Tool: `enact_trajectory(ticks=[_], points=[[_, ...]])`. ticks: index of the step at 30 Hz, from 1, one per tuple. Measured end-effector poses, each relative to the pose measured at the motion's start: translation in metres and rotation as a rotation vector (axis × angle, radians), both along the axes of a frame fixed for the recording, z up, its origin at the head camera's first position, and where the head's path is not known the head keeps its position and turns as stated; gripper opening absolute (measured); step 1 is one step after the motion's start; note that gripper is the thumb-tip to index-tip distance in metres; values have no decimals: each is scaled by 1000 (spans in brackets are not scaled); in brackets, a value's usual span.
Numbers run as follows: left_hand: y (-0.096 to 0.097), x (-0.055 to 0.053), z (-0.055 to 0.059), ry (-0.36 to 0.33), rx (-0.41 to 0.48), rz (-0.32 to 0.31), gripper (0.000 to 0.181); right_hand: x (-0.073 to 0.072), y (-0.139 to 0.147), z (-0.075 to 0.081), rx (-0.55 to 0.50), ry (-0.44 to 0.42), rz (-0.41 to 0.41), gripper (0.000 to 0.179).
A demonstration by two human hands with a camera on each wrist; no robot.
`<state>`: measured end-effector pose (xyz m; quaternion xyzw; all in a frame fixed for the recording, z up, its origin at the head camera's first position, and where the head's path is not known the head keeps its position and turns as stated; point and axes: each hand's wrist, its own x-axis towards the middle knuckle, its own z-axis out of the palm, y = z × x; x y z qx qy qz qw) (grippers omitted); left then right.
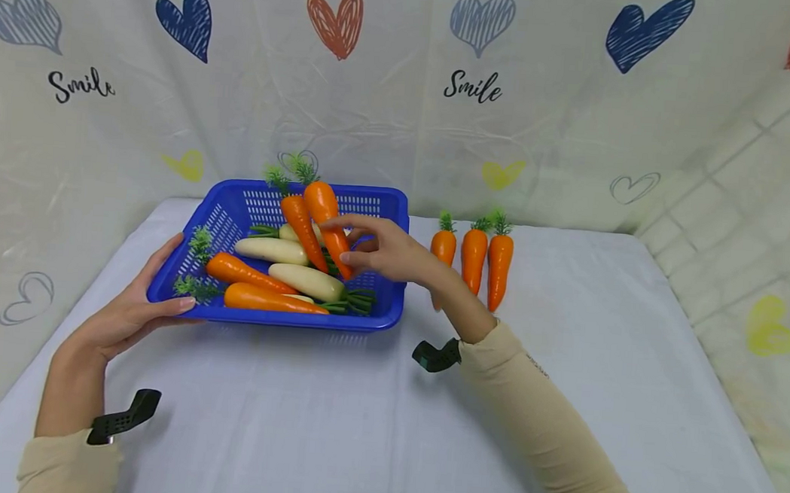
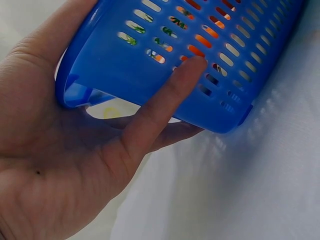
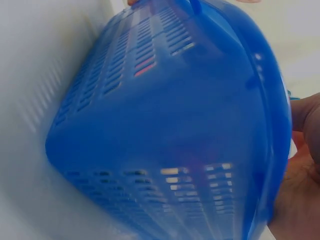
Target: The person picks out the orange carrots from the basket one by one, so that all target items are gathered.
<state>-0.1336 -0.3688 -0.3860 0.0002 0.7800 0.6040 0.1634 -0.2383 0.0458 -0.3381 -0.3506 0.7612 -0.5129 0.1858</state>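
My left hand (image 1: 129, 309) grips the left front corner of a blue plastic basket (image 1: 391, 307), its thumb over the rim. In the left wrist view a finger (image 2: 167, 102) lies along the slotted outer wall. Over the basket, my right hand (image 1: 388, 252) pinches an orange carrot (image 1: 323, 201) with green leaves. A second carrot (image 1: 295, 214) leans right beside it. Two more carrots, an upper one (image 1: 240, 271) and a lower one (image 1: 263, 297), lie at the front left. White radishes (image 1: 308, 280) lie among them. The right wrist view mostly shows the basket's outer wall (image 3: 200, 110), hiding the right fingertips.
Three carrots (image 1: 474, 255) lie side by side on the white tablecloth (image 1: 599, 349), right of the basket; my right forearm partly covers the leftmost. A curtain (image 1: 390, 110) printed with hearts hangs behind the table's back edge.
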Motion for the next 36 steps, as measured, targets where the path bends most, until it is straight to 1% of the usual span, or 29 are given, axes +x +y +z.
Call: enact_trajectory(ticks=[10, 17, 23, 29, 32, 36], points=[[1, 0, 2, -2, -12, 1, 98, -3, 17, 1, -52, 50, -49, 46], [2, 1, 2, -7, -14, 8, 97, -2, 26, 3, -79, 38, -81, 48], [3, 1, 2, -9, -9, 9, 97, -1, 34, 4, -81, 46, -101, 49], [2, 1, 2, -2, 10, 5, 96, -1, 44, 4, -69, 59, -144, 49], [1, 1, 1, 0, 3, 7, 96, -2, 49, 3, -81, 40, -164, 49], [0, 3, 0, -5, -3, 7, 95, -1, 55, 2, -123, -11, -187, 50]])
